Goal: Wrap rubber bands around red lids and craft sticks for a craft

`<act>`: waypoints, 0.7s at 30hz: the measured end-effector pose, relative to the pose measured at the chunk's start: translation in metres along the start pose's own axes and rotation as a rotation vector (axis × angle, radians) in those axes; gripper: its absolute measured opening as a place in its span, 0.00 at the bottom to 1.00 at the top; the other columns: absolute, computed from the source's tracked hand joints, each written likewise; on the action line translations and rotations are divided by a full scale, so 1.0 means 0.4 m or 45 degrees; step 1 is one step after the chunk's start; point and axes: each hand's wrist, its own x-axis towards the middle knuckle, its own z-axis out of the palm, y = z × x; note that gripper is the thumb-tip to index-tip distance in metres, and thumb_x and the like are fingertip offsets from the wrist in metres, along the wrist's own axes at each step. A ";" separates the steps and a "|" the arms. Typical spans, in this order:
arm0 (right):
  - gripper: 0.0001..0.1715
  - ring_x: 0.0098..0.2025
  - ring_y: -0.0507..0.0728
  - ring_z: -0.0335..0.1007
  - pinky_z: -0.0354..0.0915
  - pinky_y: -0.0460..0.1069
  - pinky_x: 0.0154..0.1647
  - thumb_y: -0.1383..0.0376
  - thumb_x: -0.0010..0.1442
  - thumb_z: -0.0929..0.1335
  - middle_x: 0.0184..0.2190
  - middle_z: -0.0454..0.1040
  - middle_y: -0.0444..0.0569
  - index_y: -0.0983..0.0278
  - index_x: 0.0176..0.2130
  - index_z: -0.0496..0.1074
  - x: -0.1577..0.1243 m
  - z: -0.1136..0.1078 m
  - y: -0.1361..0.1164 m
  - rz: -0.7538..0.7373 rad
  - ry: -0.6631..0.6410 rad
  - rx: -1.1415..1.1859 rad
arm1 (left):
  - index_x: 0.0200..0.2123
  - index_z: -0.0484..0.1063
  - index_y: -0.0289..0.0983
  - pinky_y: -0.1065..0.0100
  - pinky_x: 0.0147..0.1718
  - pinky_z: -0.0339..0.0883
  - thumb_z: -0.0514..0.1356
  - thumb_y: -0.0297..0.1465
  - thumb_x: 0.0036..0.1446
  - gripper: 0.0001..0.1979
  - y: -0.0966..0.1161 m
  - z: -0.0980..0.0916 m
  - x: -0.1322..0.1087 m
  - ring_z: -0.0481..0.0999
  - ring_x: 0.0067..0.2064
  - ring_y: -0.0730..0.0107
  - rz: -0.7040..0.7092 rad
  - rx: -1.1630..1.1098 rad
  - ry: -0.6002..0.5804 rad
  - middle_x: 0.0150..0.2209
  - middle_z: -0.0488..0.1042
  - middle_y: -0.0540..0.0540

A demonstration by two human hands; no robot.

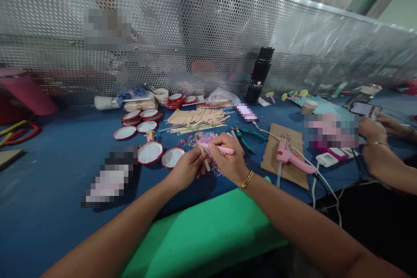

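In my left hand [187, 168] is a thin wooden stick [206, 160], pinched near its middle and tilted. My right hand [230, 158], with a gold bracelet at the wrist, closes round a pink pen-like tool [224, 149] whose tip is at the upper part of the stick. Under and behind both hands lies a tangle of coloured threads [216, 169]. Beyond it is a pile of wooden sticks [202, 116]. Round red-rimmed lids [150, 153] sit left of my hands, two of them close to my left hand.
Pliers [245, 141] and a pink glue gun [289, 158] on cardboard [267, 156] are at right, with white cables. A black bottle [259, 76] stands by the perforated metal screen [215, 21]. Another person's hands [374, 132] hold a phone at far right. Green cloth [202, 234] lies in front.
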 end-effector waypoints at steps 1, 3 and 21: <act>0.10 0.29 0.53 0.67 0.61 0.49 0.36 0.66 0.60 0.66 0.24 0.71 0.42 0.61 0.26 0.66 0.000 0.000 0.000 0.007 0.009 -0.012 | 0.26 0.66 0.37 0.74 0.16 0.53 0.55 0.48 0.59 0.20 0.000 0.000 0.000 0.62 0.16 0.78 0.001 -0.003 0.001 0.18 0.67 0.54; 0.10 0.30 0.54 0.67 0.61 0.50 0.36 0.66 0.60 0.66 0.25 0.71 0.43 0.61 0.26 0.66 0.001 0.000 0.000 0.023 0.031 -0.026 | 0.26 0.66 0.37 0.74 0.16 0.53 0.55 0.48 0.59 0.20 0.001 0.000 -0.001 0.62 0.17 0.78 0.004 -0.009 0.003 0.18 0.68 0.54; 0.10 0.30 0.53 0.67 0.61 0.49 0.35 0.65 0.60 0.66 0.24 0.71 0.42 0.61 0.26 0.67 -0.001 0.002 0.003 0.023 0.024 -0.010 | 0.27 0.65 0.38 0.74 0.16 0.53 0.56 0.49 0.59 0.20 -0.003 -0.001 0.000 0.62 0.16 0.77 0.011 -0.002 0.011 0.18 0.68 0.54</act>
